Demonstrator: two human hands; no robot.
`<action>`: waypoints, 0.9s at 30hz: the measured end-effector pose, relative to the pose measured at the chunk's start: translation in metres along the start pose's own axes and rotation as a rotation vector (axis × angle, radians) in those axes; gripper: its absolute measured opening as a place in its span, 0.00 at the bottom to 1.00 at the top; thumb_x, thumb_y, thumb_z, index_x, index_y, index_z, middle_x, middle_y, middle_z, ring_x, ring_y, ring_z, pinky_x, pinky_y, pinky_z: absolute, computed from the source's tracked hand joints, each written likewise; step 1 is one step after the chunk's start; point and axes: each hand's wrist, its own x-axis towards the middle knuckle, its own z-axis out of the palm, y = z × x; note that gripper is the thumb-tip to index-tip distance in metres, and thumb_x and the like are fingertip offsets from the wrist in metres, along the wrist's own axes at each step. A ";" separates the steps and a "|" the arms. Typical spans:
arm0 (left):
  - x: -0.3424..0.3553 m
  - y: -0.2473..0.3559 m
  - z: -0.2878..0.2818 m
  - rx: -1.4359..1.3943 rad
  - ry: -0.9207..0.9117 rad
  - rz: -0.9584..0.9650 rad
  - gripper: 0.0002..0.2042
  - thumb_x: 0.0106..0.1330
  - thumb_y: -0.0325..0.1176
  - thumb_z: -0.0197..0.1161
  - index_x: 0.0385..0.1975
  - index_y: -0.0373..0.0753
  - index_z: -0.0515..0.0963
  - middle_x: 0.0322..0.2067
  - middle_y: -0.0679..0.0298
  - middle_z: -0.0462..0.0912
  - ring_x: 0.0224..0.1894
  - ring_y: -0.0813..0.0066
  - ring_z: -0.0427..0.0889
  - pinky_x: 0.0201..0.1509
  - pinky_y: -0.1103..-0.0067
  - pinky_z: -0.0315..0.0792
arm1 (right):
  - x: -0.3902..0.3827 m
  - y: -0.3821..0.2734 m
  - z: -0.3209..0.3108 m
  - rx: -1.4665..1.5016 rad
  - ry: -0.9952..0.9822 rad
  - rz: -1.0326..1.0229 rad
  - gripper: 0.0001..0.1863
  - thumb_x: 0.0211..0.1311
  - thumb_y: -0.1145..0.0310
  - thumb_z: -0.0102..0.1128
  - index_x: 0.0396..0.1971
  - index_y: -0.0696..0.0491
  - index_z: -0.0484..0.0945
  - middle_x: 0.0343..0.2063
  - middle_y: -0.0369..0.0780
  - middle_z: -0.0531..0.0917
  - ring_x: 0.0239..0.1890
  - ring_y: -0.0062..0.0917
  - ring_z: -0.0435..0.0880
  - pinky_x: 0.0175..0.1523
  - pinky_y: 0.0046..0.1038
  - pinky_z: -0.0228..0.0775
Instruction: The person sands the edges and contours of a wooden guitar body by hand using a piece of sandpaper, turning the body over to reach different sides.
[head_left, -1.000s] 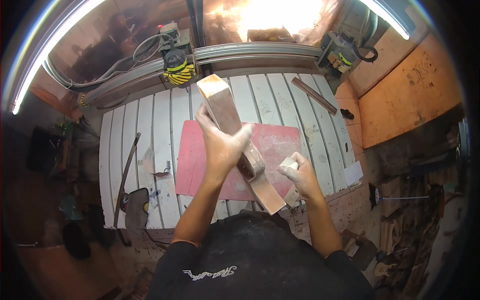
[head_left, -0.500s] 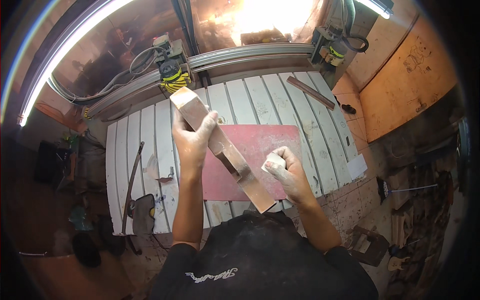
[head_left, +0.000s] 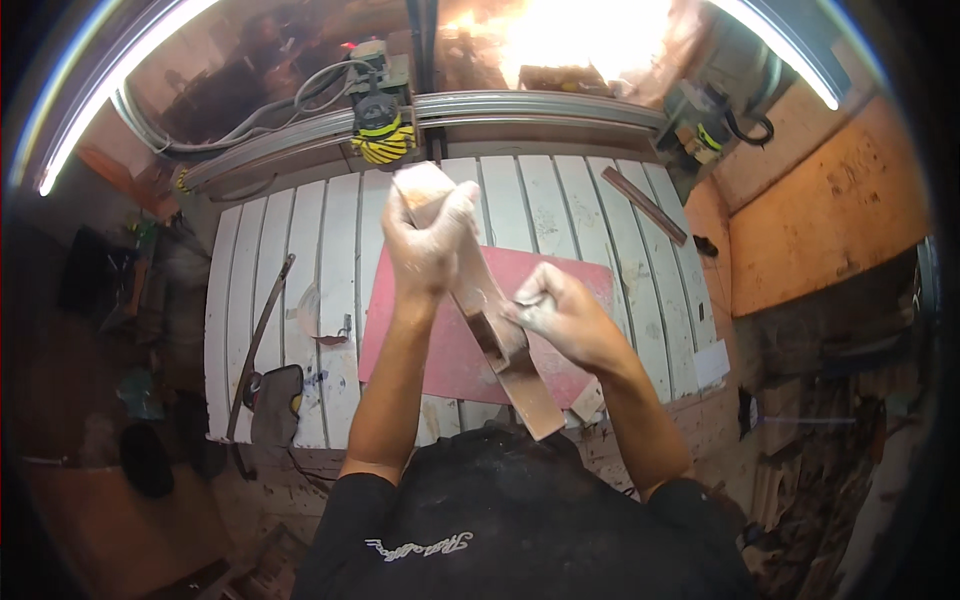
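Observation:
My left hand [head_left: 430, 245] is wrapped round the upper part of a long brown wooden bar [head_left: 530, 395], which has a notch cut into its lower half. The bar is held tilted above the table, its upper end away from me and its lower end near my shirt. My right hand [head_left: 565, 315] is closed, with its fingertips at the bar's right edge, beside the notch. The small off-white piece seen in it earlier is now mostly hidden by the fingers. Below the bar lies a red mat [head_left: 400, 340], dusted with pale powder.
A slatted white table [head_left: 330, 215] bears a dark wooden strip [head_left: 645, 207] at the far right and a long dark bar [head_left: 262, 345] at the left. A small tan block [head_left: 588, 400] lies near my right wrist. A machine rail [head_left: 540, 105] with yellow-black striped tooling [head_left: 383, 143] spans the back.
My right hand has moved left and come against the bar. The bar, with my left hand round it, has swung to a steeper angle. The whole view has shifted slightly.

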 end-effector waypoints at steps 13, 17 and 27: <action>0.009 -0.014 0.025 0.018 0.027 -0.015 0.16 0.60 0.32 0.76 0.40 0.33 0.76 0.32 0.64 0.82 0.35 0.82 0.80 0.40 0.79 0.77 | 0.015 -0.021 -0.005 -0.243 0.131 0.045 0.11 0.67 0.72 0.69 0.32 0.55 0.72 0.29 0.32 0.79 0.34 0.12 0.77 0.41 0.21 0.73; 0.003 -0.010 0.028 0.053 0.041 0.029 0.16 0.60 0.33 0.77 0.38 0.33 0.76 0.32 0.64 0.83 0.34 0.81 0.80 0.39 0.78 0.77 | 0.003 -0.017 -0.010 -0.257 0.083 0.013 0.11 0.66 0.73 0.69 0.32 0.56 0.72 0.29 0.33 0.80 0.33 0.12 0.77 0.39 0.21 0.72; 0.005 -0.015 0.032 0.071 0.054 0.051 0.18 0.58 0.36 0.78 0.38 0.33 0.76 0.34 0.59 0.85 0.36 0.78 0.84 0.41 0.77 0.79 | -0.015 -0.009 0.003 -0.104 0.242 0.019 0.13 0.66 0.72 0.72 0.29 0.54 0.72 0.27 0.31 0.80 0.30 0.10 0.74 0.36 0.19 0.70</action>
